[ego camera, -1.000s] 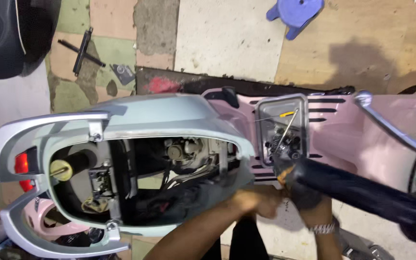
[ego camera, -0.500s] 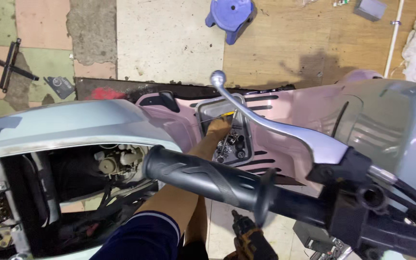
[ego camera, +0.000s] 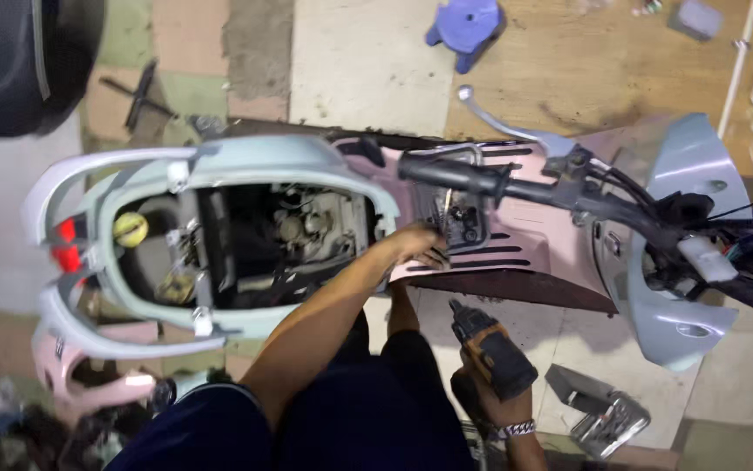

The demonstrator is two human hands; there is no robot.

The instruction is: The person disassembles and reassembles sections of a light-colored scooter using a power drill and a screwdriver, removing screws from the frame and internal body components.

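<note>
Left hand (ego camera: 418, 246) rests on pink scooter footboard (ego camera: 529, 262), fingers loosely spread beside open battery compartment (ego camera: 456, 218), gripping nothing. Right hand (ego camera: 481, 403) below it, closed around cordless drill (ego camera: 491, 351).

Left hand (ego camera: 418, 245) outstretched, fingers curled; right hand (ego camera: 481, 403) clenched low.

By my left hand (ego camera: 415, 246) I see glossy pink plastic floorboard (ego camera: 516, 253); my right hand (ego camera: 481, 397) grips a matt plastic drill (ego camera: 490, 349).
</note>
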